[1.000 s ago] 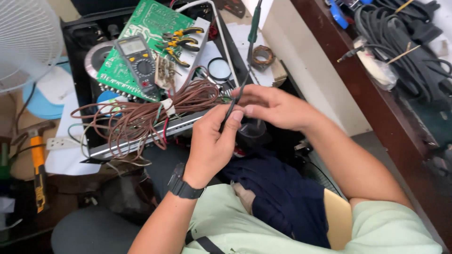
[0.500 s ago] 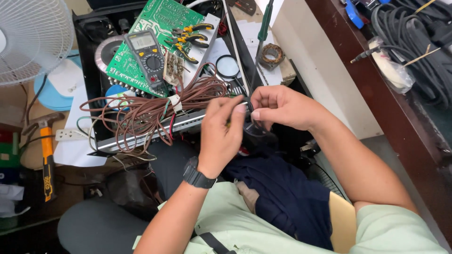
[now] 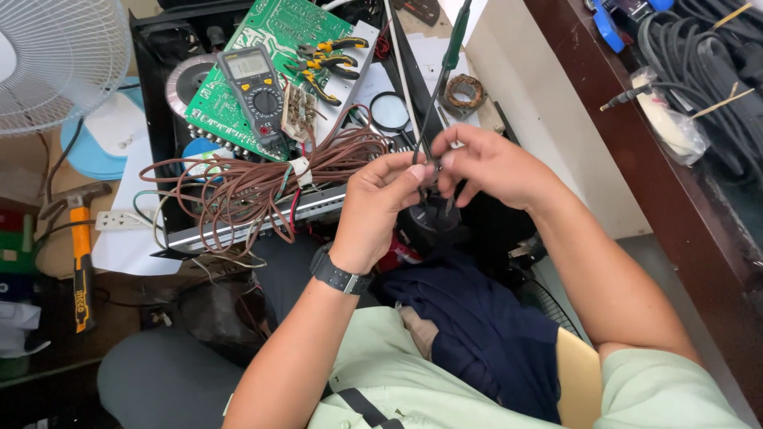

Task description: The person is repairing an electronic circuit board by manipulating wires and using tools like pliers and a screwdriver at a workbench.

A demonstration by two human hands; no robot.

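Observation:
My left hand (image 3: 380, 208), with a black watch on its wrist, and my right hand (image 3: 493, 165) meet fingertip to fingertip over a small black part (image 3: 431, 216) held above my lap. Both pinch at the same spot, where a thin dark rod with a green handle (image 3: 442, 73) rises up and away. What exactly each finger grips there is too small to tell. A tangled bundle of brown wire (image 3: 253, 181) lies just left of my left hand.
An open black chassis (image 3: 163, 119) holds a green circuit board (image 3: 286, 24), a multimeter (image 3: 256, 91), yellow-handled pliers (image 3: 334, 59) and a magnifying glass (image 3: 389, 111). A fan (image 3: 56, 63) and an orange-handled hammer (image 3: 79, 246) are at left, coiled black cables (image 3: 707, 63) at right.
My view has shifted slightly, so the hands and chassis sit a little lower and to the right. Both hands stay pinched together over the small black part.

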